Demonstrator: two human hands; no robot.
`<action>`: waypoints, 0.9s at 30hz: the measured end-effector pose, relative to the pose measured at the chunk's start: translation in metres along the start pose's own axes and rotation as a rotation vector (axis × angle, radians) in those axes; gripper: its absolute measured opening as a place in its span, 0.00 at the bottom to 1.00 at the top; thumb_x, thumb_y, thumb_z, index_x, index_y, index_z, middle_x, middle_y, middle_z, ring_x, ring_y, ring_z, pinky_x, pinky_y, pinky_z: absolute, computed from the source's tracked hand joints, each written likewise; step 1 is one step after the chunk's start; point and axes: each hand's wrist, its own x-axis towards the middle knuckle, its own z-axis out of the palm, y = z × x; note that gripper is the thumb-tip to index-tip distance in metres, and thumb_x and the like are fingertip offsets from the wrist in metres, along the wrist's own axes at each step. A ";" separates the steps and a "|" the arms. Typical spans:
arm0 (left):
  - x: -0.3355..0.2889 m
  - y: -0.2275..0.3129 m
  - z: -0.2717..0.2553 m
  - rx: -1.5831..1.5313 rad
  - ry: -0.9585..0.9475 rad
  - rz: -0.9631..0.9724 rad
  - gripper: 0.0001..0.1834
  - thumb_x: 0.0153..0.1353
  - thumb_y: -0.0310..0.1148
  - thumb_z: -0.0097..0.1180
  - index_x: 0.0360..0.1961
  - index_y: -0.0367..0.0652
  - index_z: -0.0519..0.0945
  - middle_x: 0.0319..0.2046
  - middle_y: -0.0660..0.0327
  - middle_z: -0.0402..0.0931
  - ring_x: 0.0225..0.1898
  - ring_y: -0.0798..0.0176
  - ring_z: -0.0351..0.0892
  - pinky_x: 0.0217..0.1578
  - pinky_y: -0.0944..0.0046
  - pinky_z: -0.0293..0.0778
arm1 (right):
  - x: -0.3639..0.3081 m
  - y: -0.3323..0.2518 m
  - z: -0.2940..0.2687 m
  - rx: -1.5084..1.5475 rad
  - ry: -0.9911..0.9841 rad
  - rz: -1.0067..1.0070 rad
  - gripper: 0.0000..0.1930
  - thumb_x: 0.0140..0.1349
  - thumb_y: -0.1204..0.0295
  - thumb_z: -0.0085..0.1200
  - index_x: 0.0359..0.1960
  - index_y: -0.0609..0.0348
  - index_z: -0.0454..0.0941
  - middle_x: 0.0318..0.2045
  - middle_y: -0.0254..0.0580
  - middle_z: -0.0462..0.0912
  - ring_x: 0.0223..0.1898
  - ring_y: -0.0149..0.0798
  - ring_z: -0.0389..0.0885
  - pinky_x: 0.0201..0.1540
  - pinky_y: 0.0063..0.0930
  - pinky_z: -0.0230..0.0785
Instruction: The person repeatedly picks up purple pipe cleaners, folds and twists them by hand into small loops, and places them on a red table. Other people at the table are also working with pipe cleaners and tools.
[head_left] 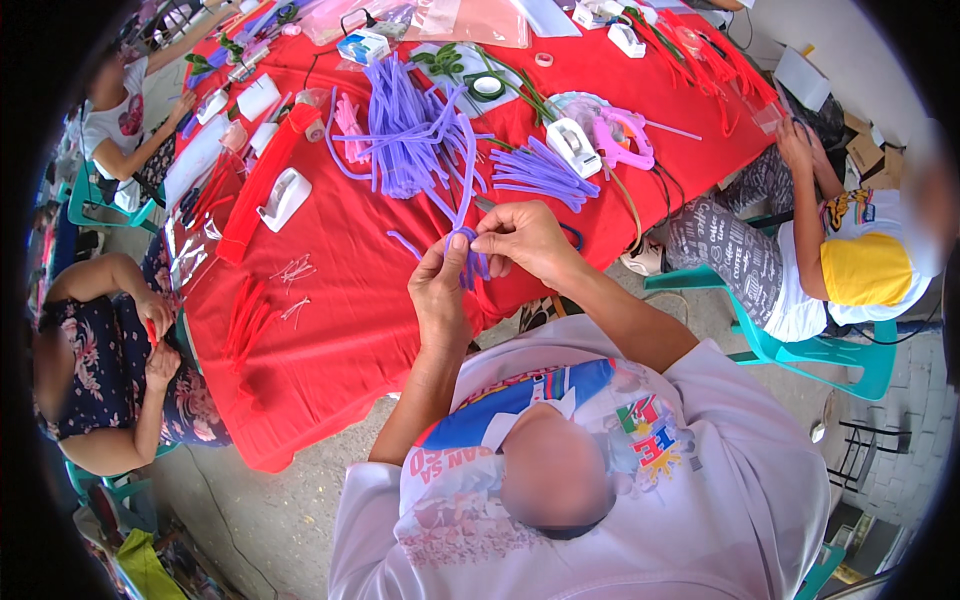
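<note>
Purple pipe cleaners (466, 180) are pinched between my two hands near the table's front edge. Their long ends rise and cross above the fingers, and small bent loops hang below. My left hand (438, 295) grips the piece from the left, thumb upward. From the right, the thumb and fingertips of my right hand (527, 238) press on the same bent part. Just beyond lies a large heap of loose purple pipe cleaners (405, 130). A smaller purple bundle (545, 175) rests to the right of it.
A red cloth (340, 330) covers the table. White tape dispensers (287, 198), a pink-handled tool (625, 137), green tape (487, 87) and red pipe cleaners (247, 322) lie on it. Seated people flank the table: one at right (855, 235), one at left (110, 350), another at far left (120, 130).
</note>
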 end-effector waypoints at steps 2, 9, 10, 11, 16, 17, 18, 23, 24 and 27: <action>0.000 -0.002 0.000 -0.021 0.008 0.007 0.13 0.63 0.36 0.54 0.40 0.37 0.79 0.30 0.64 0.78 0.29 0.73 0.75 0.32 0.72 0.71 | 0.003 0.002 0.002 0.000 -0.013 0.030 0.05 0.56 0.76 0.59 0.29 0.65 0.77 0.19 0.38 0.79 0.17 0.27 0.77 0.17 0.18 0.68; 0.005 -0.007 -0.003 -0.035 -0.004 0.014 0.16 0.66 0.38 0.49 0.45 0.34 0.76 0.34 0.59 0.78 0.33 0.68 0.78 0.37 0.66 0.76 | 0.008 0.010 0.009 0.000 -0.008 -0.039 0.04 0.56 0.77 0.57 0.30 0.65 0.78 0.20 0.38 0.80 0.18 0.27 0.77 0.18 0.18 0.69; 0.005 -0.006 -0.003 -0.036 -0.006 -0.006 0.17 0.66 0.38 0.48 0.45 0.34 0.76 0.34 0.59 0.78 0.34 0.67 0.78 0.38 0.64 0.77 | 0.009 0.010 0.011 0.018 0.002 -0.047 0.03 0.56 0.77 0.57 0.30 0.65 0.78 0.20 0.38 0.80 0.18 0.27 0.77 0.18 0.18 0.69; 0.005 -0.004 -0.002 -0.044 -0.015 -0.031 0.17 0.66 0.38 0.47 0.46 0.33 0.76 0.35 0.58 0.78 0.35 0.67 0.78 0.39 0.63 0.78 | 0.008 0.011 0.012 0.035 0.013 -0.053 0.03 0.56 0.77 0.57 0.30 0.65 0.78 0.20 0.37 0.80 0.18 0.26 0.77 0.18 0.18 0.69; 0.003 0.005 -0.010 -0.035 -0.097 -0.109 0.19 0.68 0.39 0.44 0.46 0.32 0.75 0.36 0.57 0.77 0.37 0.65 0.79 0.40 0.61 0.79 | 0.009 0.013 0.006 -0.103 0.019 -0.047 0.04 0.52 0.79 0.60 0.27 0.65 0.77 0.20 0.37 0.79 0.21 0.27 0.77 0.19 0.20 0.70; 0.003 0.004 -0.011 -0.010 -0.113 -0.113 0.19 0.68 0.39 0.44 0.45 0.32 0.75 0.36 0.57 0.77 0.37 0.65 0.79 0.41 0.61 0.78 | 0.008 0.011 0.006 -0.147 0.024 -0.045 0.04 0.52 0.80 0.60 0.27 0.65 0.77 0.21 0.36 0.79 0.21 0.26 0.77 0.20 0.20 0.69; 0.004 0.002 -0.012 0.015 -0.130 -0.117 0.18 0.68 0.39 0.44 0.45 0.32 0.75 0.36 0.57 0.77 0.37 0.65 0.78 0.41 0.61 0.78 | 0.010 0.015 0.005 -0.174 0.045 -0.095 0.04 0.51 0.80 0.60 0.26 0.65 0.77 0.21 0.36 0.79 0.21 0.25 0.76 0.21 0.20 0.69; -0.006 0.004 -0.010 0.136 -0.153 -0.111 0.17 0.68 0.38 0.44 0.44 0.34 0.75 0.37 0.56 0.76 0.38 0.65 0.77 0.42 0.61 0.77 | 0.013 0.025 0.003 -0.168 0.103 -0.210 0.04 0.52 0.80 0.60 0.25 0.63 0.76 0.22 0.31 0.78 0.25 0.21 0.73 0.28 0.17 0.67; -0.008 0.006 -0.009 0.144 -0.168 -0.119 0.16 0.68 0.38 0.44 0.43 0.34 0.75 0.37 0.57 0.76 0.38 0.65 0.76 0.42 0.61 0.77 | 0.013 0.026 0.003 -0.131 0.115 -0.201 0.04 0.52 0.80 0.60 0.25 0.63 0.76 0.22 0.31 0.77 0.25 0.21 0.73 0.28 0.17 0.67; -0.010 0.005 -0.009 0.183 -0.206 -0.147 0.14 0.68 0.36 0.43 0.42 0.34 0.75 0.35 0.59 0.74 0.36 0.67 0.74 0.41 0.60 0.77 | 0.012 0.029 0.004 -0.046 0.134 -0.196 0.04 0.52 0.80 0.60 0.25 0.62 0.76 0.23 0.30 0.77 0.25 0.21 0.72 0.29 0.17 0.66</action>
